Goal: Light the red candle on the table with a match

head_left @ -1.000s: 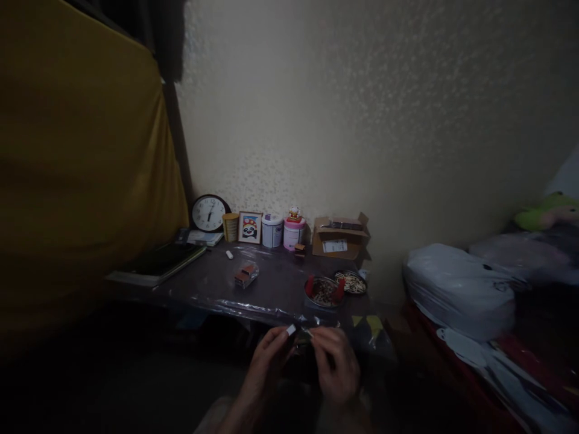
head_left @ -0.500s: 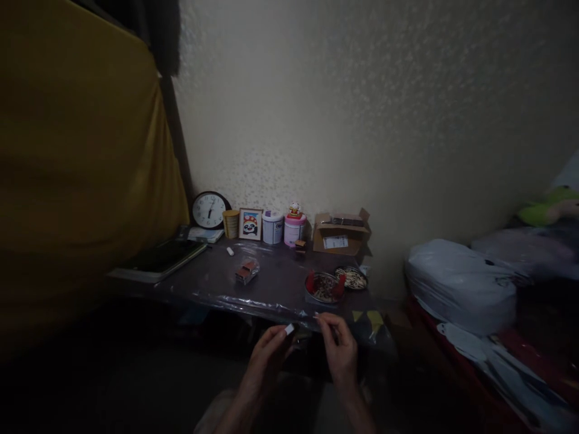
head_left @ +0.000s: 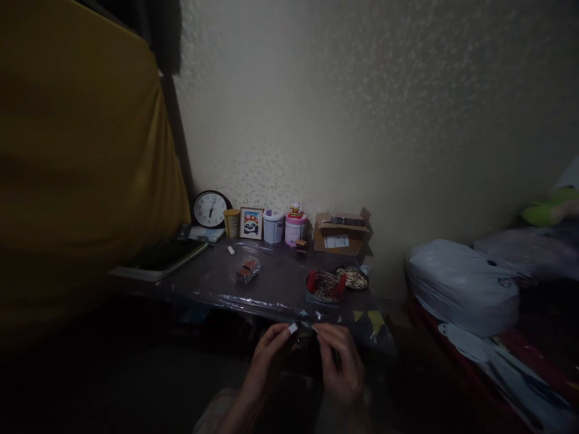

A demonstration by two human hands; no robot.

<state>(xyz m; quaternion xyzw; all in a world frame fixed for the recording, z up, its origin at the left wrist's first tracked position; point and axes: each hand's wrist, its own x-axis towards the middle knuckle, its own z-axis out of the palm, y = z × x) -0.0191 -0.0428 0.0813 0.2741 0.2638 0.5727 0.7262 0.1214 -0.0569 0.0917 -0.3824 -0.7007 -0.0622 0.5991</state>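
Observation:
My left hand [head_left: 272, 349] pinches a small matchbox [head_left: 293, 328] whose pale face points up; its lower part is hidden by the fingers. To the right of it, my right hand [head_left: 341, 358] is closed, with the pale end of what looks like a matchstick [head_left: 315, 328] at the fingertips. The two hands are apart, just in front of the table edge. Beyond my right hand stands a round bowl [head_left: 312, 296] with dark-tipped sticks and red pieces at its sides. Behind it lies a plate of pale matchsticks [head_left: 353, 277].
On the plastic-covered table [head_left: 275, 271] lie wrapped matchboxes [head_left: 248, 270] and a small white object [head_left: 231, 250]. Along the wall stand a clock [head_left: 211, 209], a panda picture [head_left: 251, 223], two tins [head_left: 274, 228] and a cardboard box [head_left: 341, 235]. White bags [head_left: 461, 283] sit at right.
My right hand has come slightly lower and turned inward, its fingertips closer to the matchbox. My left hand has shifted a little to the right and up with the matchbox.

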